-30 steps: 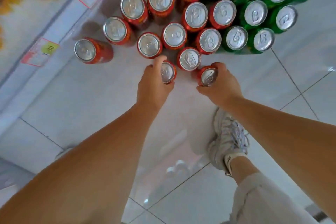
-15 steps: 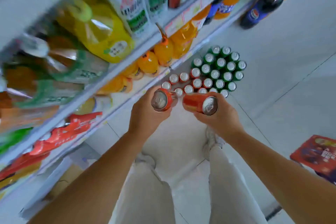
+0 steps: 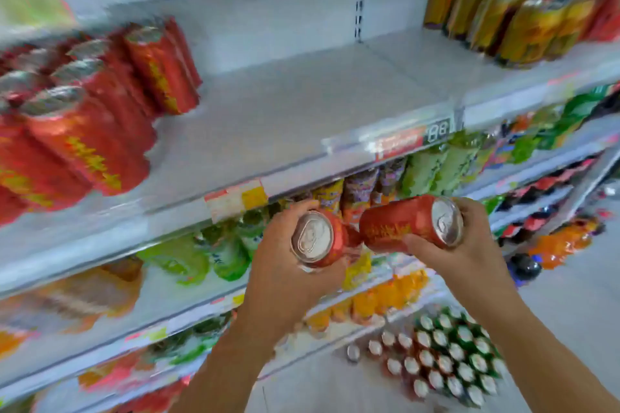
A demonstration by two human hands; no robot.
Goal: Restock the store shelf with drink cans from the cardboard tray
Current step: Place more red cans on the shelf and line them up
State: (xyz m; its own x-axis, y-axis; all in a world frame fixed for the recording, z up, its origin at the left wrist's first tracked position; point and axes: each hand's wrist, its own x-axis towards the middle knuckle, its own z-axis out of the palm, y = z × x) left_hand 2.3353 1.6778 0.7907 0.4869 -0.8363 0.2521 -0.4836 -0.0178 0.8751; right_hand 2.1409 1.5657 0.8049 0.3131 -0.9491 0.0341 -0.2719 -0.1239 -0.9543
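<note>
Where the two held cans are: both in the air in front of the front edge of the white metal store shelf point(image 3: 302, 111), below its bare middle stretch.
Left hand point(image 3: 278, 265): grips a red aluminium drink can with a silver top point(image 3: 318, 240); the top faces the camera.
Left fingers point(image 3: 322, 278): curled under and round the can's body, thumb on the upper side near the rim, so the can sits deep in the palm.
Right hand point(image 3: 469, 245): grips a second red drink can with yellow lettering point(image 3: 402, 225), which lies nearly on its side with its silver top turned right.
Right fingers point(image 3: 469, 208): wrapped behind the top end, thumb pressed across the near side of the body; the base end sticks out bare to the left.
Between the cans: the second can's base reaches the first can's side; blur hides whether they touch.
Shelf, left end: rows of upright red cans with yellow print point(image 3: 94, 131), smeared by motion.
Shelf, right end: rows of gold and yellow cans point(image 3: 523, 23) near the back.
Shelf front edge: price labels point(image 3: 235, 199).
Pale tiled floor point(image 3: 570, 312): a block of upright red and green cans point(image 3: 443, 355) beside the shelving's foot, with one lone can point(image 3: 353, 352) just left of it.
</note>
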